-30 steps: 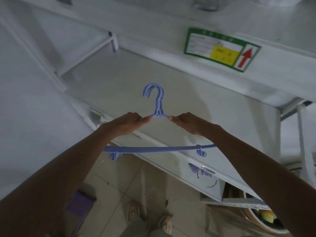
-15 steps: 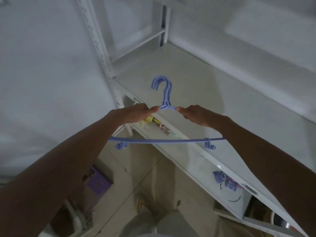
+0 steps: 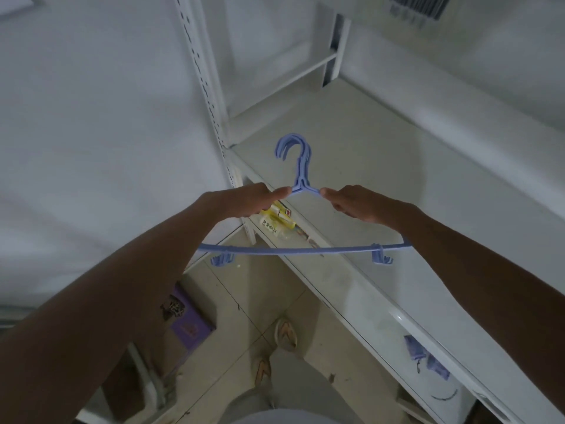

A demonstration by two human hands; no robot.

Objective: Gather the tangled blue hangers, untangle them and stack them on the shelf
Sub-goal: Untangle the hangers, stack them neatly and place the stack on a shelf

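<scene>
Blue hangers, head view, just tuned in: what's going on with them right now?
A person holds a bunch of blue hangers by the shoulders, left hand and right hand gripping either side of the neck. The hooks line up together and point away, over the white shelf. The bottom bars hang level in front of the shelf's edge, above the floor. The bunch is not yet on the shelf.

Dim room w/ white wall [image 3: 76, 117], white metal shelving upright [image 3: 201, 71], pale tiled floor [image 3: 244, 301].
</scene>
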